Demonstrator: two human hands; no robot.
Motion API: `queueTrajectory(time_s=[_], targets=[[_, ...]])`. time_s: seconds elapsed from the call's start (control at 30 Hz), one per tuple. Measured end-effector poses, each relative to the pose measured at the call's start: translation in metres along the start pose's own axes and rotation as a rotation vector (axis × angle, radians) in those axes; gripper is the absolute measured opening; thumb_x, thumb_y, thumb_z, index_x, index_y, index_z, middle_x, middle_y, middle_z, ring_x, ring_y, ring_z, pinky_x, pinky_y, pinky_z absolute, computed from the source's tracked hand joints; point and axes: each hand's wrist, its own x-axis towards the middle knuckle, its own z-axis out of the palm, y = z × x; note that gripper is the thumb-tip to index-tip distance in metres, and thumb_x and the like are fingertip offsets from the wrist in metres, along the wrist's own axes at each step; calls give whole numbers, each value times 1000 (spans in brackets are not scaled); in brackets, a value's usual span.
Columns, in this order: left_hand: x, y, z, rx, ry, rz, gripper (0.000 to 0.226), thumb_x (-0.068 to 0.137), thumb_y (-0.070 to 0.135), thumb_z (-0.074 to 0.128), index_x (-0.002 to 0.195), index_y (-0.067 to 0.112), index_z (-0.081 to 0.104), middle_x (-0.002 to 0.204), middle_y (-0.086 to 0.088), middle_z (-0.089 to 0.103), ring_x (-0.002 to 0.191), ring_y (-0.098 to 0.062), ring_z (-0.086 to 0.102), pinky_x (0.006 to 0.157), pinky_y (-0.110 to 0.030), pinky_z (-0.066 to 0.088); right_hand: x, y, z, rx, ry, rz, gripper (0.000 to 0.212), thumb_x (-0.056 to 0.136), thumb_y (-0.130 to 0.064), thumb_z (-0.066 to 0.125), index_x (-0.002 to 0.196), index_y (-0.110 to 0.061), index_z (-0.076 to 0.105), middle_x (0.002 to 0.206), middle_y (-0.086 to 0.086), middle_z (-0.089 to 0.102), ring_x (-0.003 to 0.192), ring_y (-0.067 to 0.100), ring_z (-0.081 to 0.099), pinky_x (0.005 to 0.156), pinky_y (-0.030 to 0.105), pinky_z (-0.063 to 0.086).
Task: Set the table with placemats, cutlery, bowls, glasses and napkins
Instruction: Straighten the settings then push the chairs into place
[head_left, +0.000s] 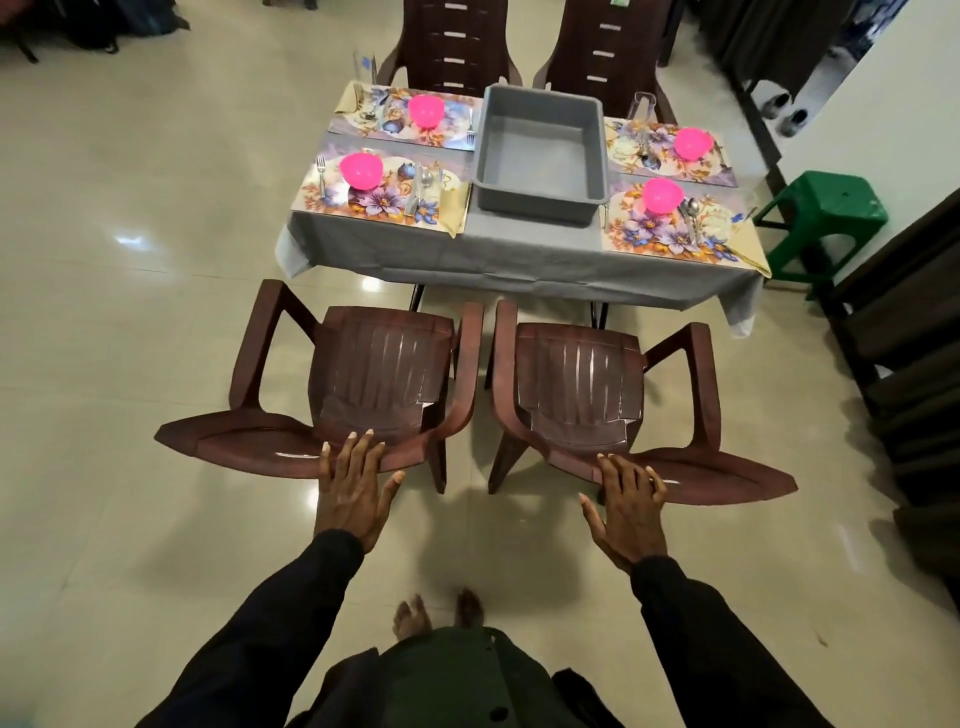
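Head view had me looking down over two chairs at the table (519, 260), and both hands lay flat and open. My left hand (353, 493) rested on the top rail of the left chair (249, 441) and my right hand (631, 512) on the rail of the right chair (727, 483), fingers straight, gripping nothing. I judged that pose suited pushing: palms behind the backs, so the chairs could slide in toward the cloth edge, from which they stood apart. The setting itself looked finished. Four placemats (374, 202) lay at the corners with pink bowls (361, 170) on them, cutlery (321, 174) alongside and napkins (454, 208) tucked at the edges, so every seat had its own kit within reach. I could make out glasses (364, 65) plainly only at the two far places; any nearer ones were too faint to swear to. A grey tub (543, 156) sat empty in the middle between the placemats, which I took to mean everything was dealt out. Lifting it away and tucking the chairs in seemed all that remained.
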Motion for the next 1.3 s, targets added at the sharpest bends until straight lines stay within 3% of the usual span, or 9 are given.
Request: queueTrajectory(time_s=[0.2, 0.7, 1.0, 1.17, 1.3], targets=[[3, -1, 0, -5, 13, 6, 66, 103, 58, 21, 136, 14, 57, 156, -11, 43, 151, -31, 31, 125, -56, 11, -2, 0, 4, 14, -2, -1, 66, 93, -59, 43, 141, -14, 52, 138, 8, 54, 127, 30, 49, 113, 52, 29], [17, 1, -2, -27, 6, 8, 71, 103, 59, 22, 151, 12, 45, 160, -11, 38, 153, -31, 27, 124, -58, 15, -3, -3, 1, 15, -5, 10, 64, 91, -53, 45, 140, -13, 52, 137, 9, 54, 125, 30, 49, 111, 52, 28], [21, -2, -2, -48, -68, 14, 76, 103, 62, 11, 152, 13, 44, 159, -10, 40, 152, -30, 28, 122, -59, 19, 0, -2, 2, -7, -49, 16, 73, 91, -61, 43, 146, -13, 48, 146, 9, 50, 132, 31, 47, 115, 54, 25], [18, -7, -6, -75, -100, 57, 75, 105, 61, 9, 155, 15, 40, 162, -7, 38, 153, -26, 28, 124, -56, 16, 7, -21, -7, 105, 21, -16, 69, 95, -60, 40, 147, -15, 45, 147, 6, 49, 136, 26, 46, 119, 57, 20], [13, -27, -19, -174, -59, 50, 71, 106, 60, 13, 153, 16, 43, 162, -4, 38, 152, -21, 30, 126, -50, 15, 28, -69, -19, 251, 90, -63, 59, 99, -54, 40, 145, -18, 45, 144, 2, 51, 136, 22, 46, 120, 55, 25]])
